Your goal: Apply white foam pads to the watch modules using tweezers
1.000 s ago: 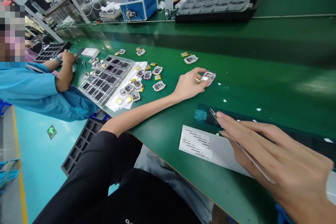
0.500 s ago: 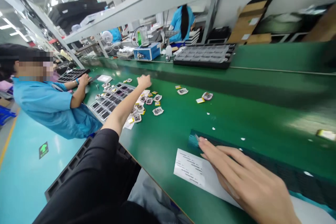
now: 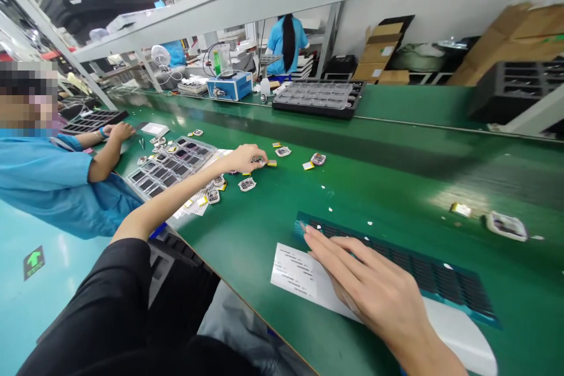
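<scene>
2 jobs at once: reaching far w/ L hand (image 3: 245, 157), pinching 1 module (image 3: 261, 160) beside loose pile (image 3: 247, 184) on green bench (image 3: 264, 229); resting R hand (image 3: 368, 285) flat on white sheet (image 3: 293, 273) by dark mat (image 3: 440, 279), prob. to steady it; can't tell grip under palm.

A small white-framed module (image 3: 259, 160) with a dark centre lies flat on the green bench (image 3: 264, 229), out toward its middle, partly hidden beneath the fingers (image 3: 254, 156) of the left hand (image 3: 243, 158). Close to the bench's near edge a white sheet (image 3: 293, 273) with printed lines lies flat, touching a long dark ribbed mat (image 3: 418, 273) with a teal border; the right hand (image 3: 370, 288) rests spread across both
</scene>
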A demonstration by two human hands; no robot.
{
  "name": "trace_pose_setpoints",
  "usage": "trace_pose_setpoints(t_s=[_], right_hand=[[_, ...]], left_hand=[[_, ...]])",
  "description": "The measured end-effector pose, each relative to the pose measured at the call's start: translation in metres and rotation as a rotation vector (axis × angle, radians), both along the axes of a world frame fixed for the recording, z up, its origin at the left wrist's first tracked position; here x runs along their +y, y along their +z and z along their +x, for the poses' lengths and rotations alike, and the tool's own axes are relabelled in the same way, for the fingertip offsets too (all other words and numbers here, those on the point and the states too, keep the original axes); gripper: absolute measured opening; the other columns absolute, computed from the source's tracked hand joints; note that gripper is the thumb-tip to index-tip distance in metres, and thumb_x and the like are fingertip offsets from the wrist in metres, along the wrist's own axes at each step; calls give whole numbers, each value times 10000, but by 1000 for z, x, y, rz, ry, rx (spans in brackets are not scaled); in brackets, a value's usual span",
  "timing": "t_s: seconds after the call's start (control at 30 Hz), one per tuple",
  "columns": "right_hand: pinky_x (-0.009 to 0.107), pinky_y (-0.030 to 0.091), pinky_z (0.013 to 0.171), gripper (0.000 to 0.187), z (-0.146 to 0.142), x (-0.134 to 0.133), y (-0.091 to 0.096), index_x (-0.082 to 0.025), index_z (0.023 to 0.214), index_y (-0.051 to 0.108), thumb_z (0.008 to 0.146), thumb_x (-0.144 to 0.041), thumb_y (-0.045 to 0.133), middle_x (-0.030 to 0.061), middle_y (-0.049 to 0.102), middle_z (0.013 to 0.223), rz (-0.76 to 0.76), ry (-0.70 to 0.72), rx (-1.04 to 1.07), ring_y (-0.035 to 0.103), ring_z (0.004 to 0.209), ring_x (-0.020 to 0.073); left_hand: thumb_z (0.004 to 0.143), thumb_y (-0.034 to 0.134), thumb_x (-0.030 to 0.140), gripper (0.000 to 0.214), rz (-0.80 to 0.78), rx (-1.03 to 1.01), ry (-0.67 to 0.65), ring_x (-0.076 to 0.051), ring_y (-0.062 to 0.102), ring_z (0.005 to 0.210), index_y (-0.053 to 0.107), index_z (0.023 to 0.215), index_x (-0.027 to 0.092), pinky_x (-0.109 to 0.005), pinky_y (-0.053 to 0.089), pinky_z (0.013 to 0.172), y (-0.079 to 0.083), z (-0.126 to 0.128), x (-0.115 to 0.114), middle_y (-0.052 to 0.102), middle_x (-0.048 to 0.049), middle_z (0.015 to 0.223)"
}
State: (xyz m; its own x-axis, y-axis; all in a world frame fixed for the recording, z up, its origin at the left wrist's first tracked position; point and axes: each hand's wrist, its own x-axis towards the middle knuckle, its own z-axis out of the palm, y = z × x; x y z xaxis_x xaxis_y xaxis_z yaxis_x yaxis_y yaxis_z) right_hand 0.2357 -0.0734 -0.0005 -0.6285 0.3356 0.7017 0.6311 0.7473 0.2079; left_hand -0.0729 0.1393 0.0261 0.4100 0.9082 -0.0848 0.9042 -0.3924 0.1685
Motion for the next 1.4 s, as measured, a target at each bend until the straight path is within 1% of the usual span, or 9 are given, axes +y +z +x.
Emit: trace_pose_setpoints(t_s=[0.17,0.3,0.47,0.73,0.83,0.93,1.03,1.2,1.4], right_hand=[[310,574,897,305,-2,1,-4,-128,1242,724,973,-53,602,22,771,1289,3,18,23,697,999,167],[301,572,886,293,-3,2,-5,-134,1238,724,979,-57,608,17,771,1289,-2,19,19,698,981,159],[299,578,907,292,-3,-2,-1,-139,1228,725,998,-51,569,12,769,1289,-13,41,-8,702,982,150],[306,588,910,380,0,-6,1,-169,1332,679,991,-44,568,10,755,1316,-56,63,-6,718,1013,165],[309,596,874,428,-1,-4,0,-191,1383,642,978,-56,615,-4,776,1272,-74,61,48,727,983,168],[296,609,814,405,-5,-2,-1,-205,1354,640,968,-83,656,2,806,1183,-132,29,167,732,936,166],[281,619,794,284,-8,-1,0,-224,1234,657,1004,-79,576,12,814,1056,-213,-14,312,744,922,159],[243,511,562,301,-10,-1,-1,-186,1240,637,1047,-64,441,-28,718,764,-230,-210,474,636,561,100],[233,421,494,154,-7,1,-5,-227,1180,676,1030,-242,644,-61,702,720,-248,-234,338,600,528,71]], left_hand=[[922,754,414,236,-10,11,-23,-206,742,988,808,985,194,-330,572,939,-8,23,-9,787,-49,1046],[1024,644,471,415,147,-22,153,-249,684,1184,671,1287,151,-493,581,1041,-23,49,13,689,-119,1324],[1014,675,413,433,168,-101,250,-264,663,1231,627,1367,168,-504,595,1038,-42,70,36,643,-124,1398],[969,737,331,270,-40,-472,219,-217,709,1082,705,1140,125,-423,610,975,-23,56,39,730,-95,1181],[903,750,202,123,-82,-734,187,-178,735,986,670,924,112,-341,582,964,-10,58,19,771,-87,1016],[1020,571,311,149,-169,-1003,137,-130,759,895,565,983,166,-305,595,902,-2,66,-19,772,-65,1001],[1007,587,443,260,-507,-1339,36,-112,704,620,481,975,208,-308,616,766,-3,78,-68,666,28,781],[1011,597,404,225,-658,-1238,-176,-62,483,416,551,1053,188,-204,419,464,-19,96,-135,525,82,660],[1049,514,407,219,-604,-1099,-214,-72,441,564,550,1061,191,-223,361,570,-28,103,-163,528,61,724]])
